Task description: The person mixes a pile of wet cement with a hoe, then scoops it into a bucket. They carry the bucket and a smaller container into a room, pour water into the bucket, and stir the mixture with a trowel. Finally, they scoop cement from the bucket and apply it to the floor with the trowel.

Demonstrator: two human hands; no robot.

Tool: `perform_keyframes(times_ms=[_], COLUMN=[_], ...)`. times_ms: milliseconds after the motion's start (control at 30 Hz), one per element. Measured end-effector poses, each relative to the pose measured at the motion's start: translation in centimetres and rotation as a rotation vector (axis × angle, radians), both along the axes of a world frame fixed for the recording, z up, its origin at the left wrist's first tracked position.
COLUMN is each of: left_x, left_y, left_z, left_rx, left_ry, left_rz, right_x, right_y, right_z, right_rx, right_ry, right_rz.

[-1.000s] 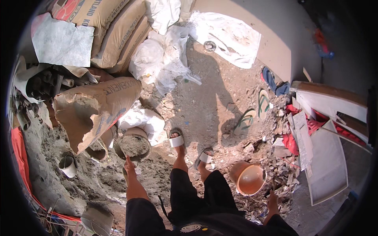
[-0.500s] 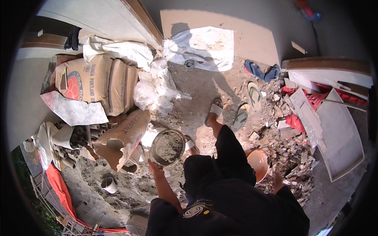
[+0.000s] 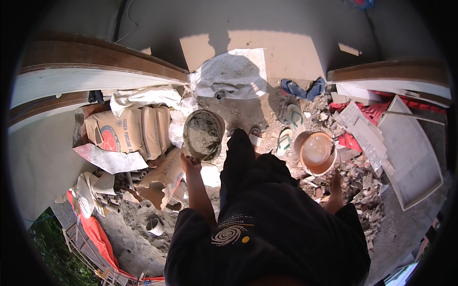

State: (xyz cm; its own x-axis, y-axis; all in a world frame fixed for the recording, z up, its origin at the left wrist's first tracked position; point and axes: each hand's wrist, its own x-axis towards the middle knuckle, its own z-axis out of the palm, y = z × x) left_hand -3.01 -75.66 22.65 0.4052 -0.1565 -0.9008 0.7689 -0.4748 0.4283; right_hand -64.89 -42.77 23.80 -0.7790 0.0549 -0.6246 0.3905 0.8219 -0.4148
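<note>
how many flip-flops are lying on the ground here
4: two blue flip-flops by the wall, two green flip-flops beside the orange bucket. Rubble may hide more.

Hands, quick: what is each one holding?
Left hand: closed on the rim of the pan of grey mix.
Right hand: cannot be told.

left hand [image 3: 190, 163] gripping cement-filled pan [image 3: 202, 135], orange bucket [image 3: 317, 153]

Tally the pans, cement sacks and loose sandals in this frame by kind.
Pans: 2, grey mix pan in the left hand, orange pan by the right hand
Stacked cement sacks: 3
Loose sandals: 4, blue pair, green pair
Total: 9
</note>
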Motion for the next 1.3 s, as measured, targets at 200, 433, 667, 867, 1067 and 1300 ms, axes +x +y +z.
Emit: perform_keyframes(times_ms=[200,433,667,867,1067,1300], left_x=[-5.4,-8.0,-9.0,-15.1,-20.9,-24.7], left_y=[-11.5,-22.9,-31.4,-44.5,-62.1,-87.4], left_z=[2.0,1.9,-1.1,1.7,2.6,-2.0], left_rx=[0.022,0.154,0.202,0.338,0.326,0.184], left_ry=[-0.078,-0.029,-0.042,-0.154,-0.139,-0.099], left_rz=[0.039,-0.06,-0.074,0.188,0.285,0.32], right_x=[-2.5,-3.1,-10.9,-19.1,-24.3,-27.9], right_y=[-7.6,-17.2,-40.7,-59.4,-75.0,-97.3], right_z=[1.1,3.5,-0.9,-0.9,-0.7,0.5], right_rx=[0.0,0.106,0.109,0.072,0.042,0.061], right_ry=[0.085,0.076,0.045,0.02,0.035,0.085], right_rz=[-0.016,-0.183,-0.194,-0.132,-0.116,-0.134])
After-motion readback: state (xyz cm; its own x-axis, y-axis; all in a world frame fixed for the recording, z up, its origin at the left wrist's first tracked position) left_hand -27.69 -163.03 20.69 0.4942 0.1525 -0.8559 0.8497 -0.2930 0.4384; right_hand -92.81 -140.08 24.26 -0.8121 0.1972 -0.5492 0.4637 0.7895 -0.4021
